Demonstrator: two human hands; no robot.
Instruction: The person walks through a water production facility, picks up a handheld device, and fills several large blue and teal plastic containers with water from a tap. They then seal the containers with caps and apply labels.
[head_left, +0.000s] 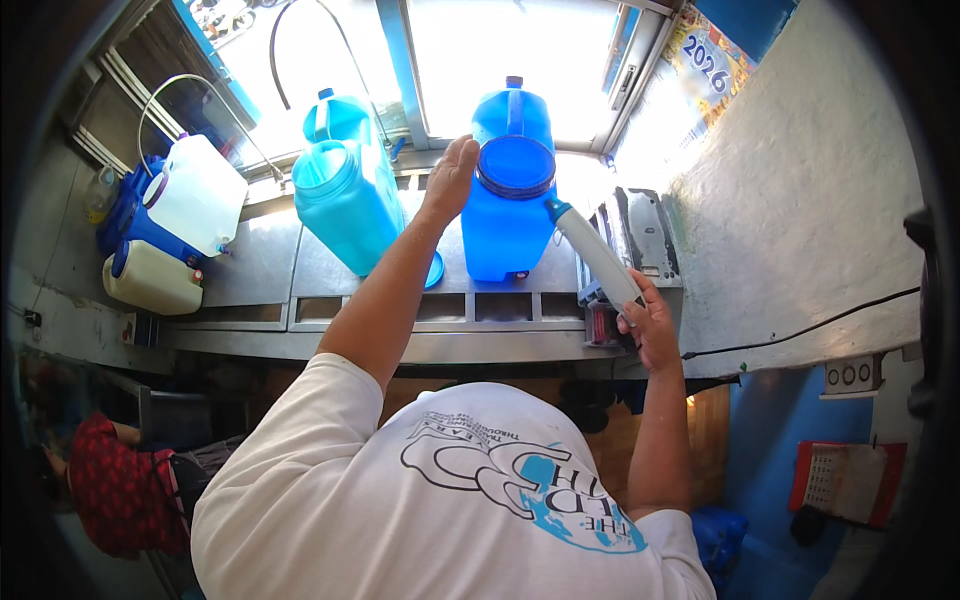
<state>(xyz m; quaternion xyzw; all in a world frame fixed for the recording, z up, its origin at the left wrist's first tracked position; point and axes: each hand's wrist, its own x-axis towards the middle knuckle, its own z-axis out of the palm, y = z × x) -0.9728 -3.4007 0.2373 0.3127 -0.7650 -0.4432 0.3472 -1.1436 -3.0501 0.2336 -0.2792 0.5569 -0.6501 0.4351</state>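
A blue plastic water jug (504, 225) stands upright on the metal counter in front of me. Its wide round screw cap (517, 161) is on, with a dark band around the rim. My left hand (452, 176) lies flat along the jug's left side beside this cap, fingers extended and close together. In my right hand (654, 322) is a slim grey handheld heat gun (596, 244). The blue tip of its nozzle points at the cap's lower right edge. To the left stands a turquoise jug (352, 210) with its wide mouth uncovered.
A turquoise lid (434, 270) lies on the steel counter (262, 259). White and blue jugs (196, 196) and a cream jug (154, 277) crowd the left end. A grey metal box (649, 232) sits at right. A black cord (802, 322) crosses the wall. A person in red (124, 480) is behind, at lower left.
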